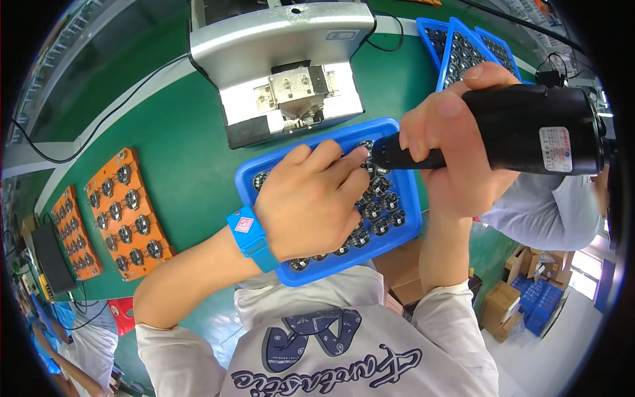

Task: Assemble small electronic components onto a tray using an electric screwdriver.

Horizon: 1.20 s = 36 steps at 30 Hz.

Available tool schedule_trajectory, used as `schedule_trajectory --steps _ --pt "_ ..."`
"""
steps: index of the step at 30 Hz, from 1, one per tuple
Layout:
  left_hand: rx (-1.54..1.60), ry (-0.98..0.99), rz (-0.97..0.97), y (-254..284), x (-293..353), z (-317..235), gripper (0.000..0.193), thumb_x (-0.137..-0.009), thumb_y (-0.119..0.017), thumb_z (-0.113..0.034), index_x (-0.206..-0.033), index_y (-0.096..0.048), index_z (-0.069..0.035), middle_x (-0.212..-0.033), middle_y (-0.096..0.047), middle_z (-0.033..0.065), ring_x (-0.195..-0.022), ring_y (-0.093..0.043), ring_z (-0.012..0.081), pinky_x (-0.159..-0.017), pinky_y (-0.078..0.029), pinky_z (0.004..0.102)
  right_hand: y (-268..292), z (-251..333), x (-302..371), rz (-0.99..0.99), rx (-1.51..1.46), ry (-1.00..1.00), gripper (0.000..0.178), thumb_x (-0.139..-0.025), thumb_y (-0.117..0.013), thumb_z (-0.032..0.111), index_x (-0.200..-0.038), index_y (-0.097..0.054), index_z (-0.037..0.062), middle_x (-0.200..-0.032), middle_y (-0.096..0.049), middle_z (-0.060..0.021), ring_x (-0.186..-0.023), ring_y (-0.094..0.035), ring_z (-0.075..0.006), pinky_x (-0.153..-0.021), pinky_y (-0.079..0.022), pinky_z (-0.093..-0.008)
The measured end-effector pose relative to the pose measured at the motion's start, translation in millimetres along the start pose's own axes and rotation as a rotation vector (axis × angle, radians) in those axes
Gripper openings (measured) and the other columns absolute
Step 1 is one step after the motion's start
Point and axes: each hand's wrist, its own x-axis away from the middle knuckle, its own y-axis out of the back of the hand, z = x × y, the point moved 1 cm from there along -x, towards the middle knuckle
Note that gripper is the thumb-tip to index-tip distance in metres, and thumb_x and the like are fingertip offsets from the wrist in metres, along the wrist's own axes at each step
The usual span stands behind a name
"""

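Black and thick, the power tool sits in the right hand, which is wrapped around it. Its thin end points left, over the blue tray on the green desk. The left hand is above the tray, fingertips close to that end. Small round parts lie below and beside the left hand; I can't tell if it pinches one.

Green tabletop under silver machine, blue trays and two orange boards.
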Motion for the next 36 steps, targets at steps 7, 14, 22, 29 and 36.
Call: schedule_trajectory --steps 7,14,22,29,36 --pt "0.021 0.004 0.048 2 -2 1 0.036 -0.073 -0.074 -0.021 -0.105 -0.071 -0.003 -0.131 -0.071 0.0143 -0.101 -0.059 0.0231 -0.083 -0.046 0.0365 -2 -5 8 0.083 0.075 0.069 0.025 -0.093 -0.059 -0.008 -0.116 -0.051 -0.0047 -0.067 -0.057 -0.0103 -0.049 -0.053 -0.0163 -0.050 -0.049 -0.0330" --pt "0.026 0.010 0.128 10 -7 0 0.040 -0.071 -0.074 -0.021 -0.106 -0.071 -0.002 -0.131 -0.071 0.0143 -0.101 -0.059 0.0240 -0.083 -0.046 0.0372 -6 1 9 0.125 0.095 0.071 0.025 -0.093 -0.060 -0.011 -0.113 -0.049 -0.0008 -0.068 -0.057 -0.0095 -0.050 -0.055 -0.0156 -0.050 -0.050 -0.0320" --pt "0.021 0.007 0.118 9 -7 -2 0.038 -0.073 -0.072 -0.023 -0.105 -0.072 -0.003 -0.126 -0.071 0.0114 -0.101 -0.057 0.0239 -0.084 -0.046 0.0374 -7 1 19 -0.013 -0.041 -0.014 0.022 -0.090 -0.057 -0.014 -0.107 -0.049 -0.0028 -0.065 -0.057 -0.0103 -0.052 -0.056 -0.0170 -0.054 -0.053 -0.0341" --pt "0.059 0.067 0.030 9 0 -13 0.037 -0.074 -0.069 -0.017 -0.107 -0.068 -0.001 -0.133 -0.069 0.0110 -0.100 -0.057 0.0285 -0.086 -0.047 0.0413 6 38 -5 0.033 -0.405 -0.043 0.030 -0.098 -0.053 0.002 -0.127 -0.054 0.0043 -0.076 -0.049 -0.0056 -0.060 -0.049 -0.0181 -0.062 -0.046 -0.0372" --pt "0.113 0.333 -0.287 41 69 -27 0.041 -0.076 -0.068 -0.002 -0.117 -0.067 -0.001 -0.131 -0.069 0.0167 -0.095 -0.062 0.0297 -0.086 -0.051 0.0433 -30 32 -47 0.555 -0.075 0.442 0.051 -0.080 -0.054 -0.014 -0.129 -0.056 -0.0017 -0.097 -0.051 -0.0111 -0.079 -0.055 -0.0199 -0.073 -0.050 -0.0397"
